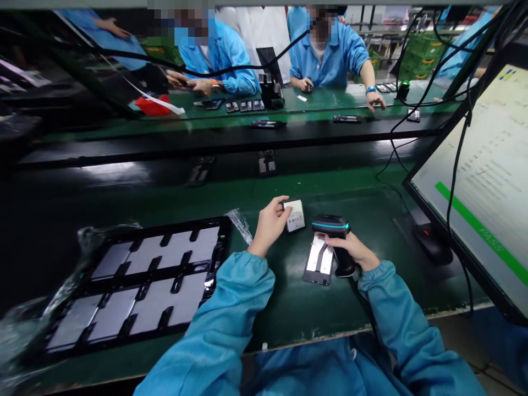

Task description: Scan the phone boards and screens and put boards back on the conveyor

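Note:
My left hand has its fingers closed on the left edge of a small block with a white printed label, which looks like a phone battery. Dark sides show around that label. In my right hand is a black barcode scanner with a lit blue strip, held by its grip, its head facing the left side of the bench. Below the scanner head lies a phone part, a dark frame with a bright silvery middle. The scanner and my right fingers hide its top edge.
A black tray with several grey flat pieces and loose clear film fills the left bench. At right stand a monitor reading PASS, a mouse and hanging cables. Across a conveyor carrying phone parts, co-workers in blue sit.

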Demonstrator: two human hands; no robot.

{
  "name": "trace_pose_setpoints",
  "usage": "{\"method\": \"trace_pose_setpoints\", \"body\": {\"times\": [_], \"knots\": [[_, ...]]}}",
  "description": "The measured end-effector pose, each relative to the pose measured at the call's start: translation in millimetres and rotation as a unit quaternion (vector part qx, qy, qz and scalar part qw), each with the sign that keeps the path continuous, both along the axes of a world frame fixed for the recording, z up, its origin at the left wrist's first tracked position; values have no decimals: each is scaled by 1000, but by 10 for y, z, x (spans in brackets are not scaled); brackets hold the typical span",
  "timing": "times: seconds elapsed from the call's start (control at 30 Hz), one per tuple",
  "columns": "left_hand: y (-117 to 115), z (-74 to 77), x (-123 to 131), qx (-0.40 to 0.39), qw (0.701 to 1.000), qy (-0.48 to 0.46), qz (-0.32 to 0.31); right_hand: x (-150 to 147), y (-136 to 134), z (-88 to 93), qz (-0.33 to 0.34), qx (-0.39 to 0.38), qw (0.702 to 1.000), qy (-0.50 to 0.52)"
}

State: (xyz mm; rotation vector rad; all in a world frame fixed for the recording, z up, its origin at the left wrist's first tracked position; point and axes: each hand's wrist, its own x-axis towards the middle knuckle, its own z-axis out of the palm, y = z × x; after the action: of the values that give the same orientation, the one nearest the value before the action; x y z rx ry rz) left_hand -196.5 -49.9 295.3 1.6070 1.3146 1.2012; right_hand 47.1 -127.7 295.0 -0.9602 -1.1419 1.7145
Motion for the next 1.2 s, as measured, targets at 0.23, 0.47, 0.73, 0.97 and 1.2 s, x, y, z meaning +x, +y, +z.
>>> {"method": "trace_pose_setpoints", "body": {"times": [0.23,0.47,0.73,0.97,1.2], "knots": [[-602,-296,408,-97,965,-74,-232,129,167,-51,-90,-25,994,60],[-1024,-446,388,52,971,153,-177,182,39,-18,-134,-21,990,34],[-1656,-536,838,-115,991,-73,-3,212,-898,-24,-210,-73,975,-13],[573,-318,1186,-62,996,-55,29,159,-374,48,-316,-41,942,104],[2158,245,617,-79,970,44,225,312,-426,-92,-320,-27,942,98]]}}
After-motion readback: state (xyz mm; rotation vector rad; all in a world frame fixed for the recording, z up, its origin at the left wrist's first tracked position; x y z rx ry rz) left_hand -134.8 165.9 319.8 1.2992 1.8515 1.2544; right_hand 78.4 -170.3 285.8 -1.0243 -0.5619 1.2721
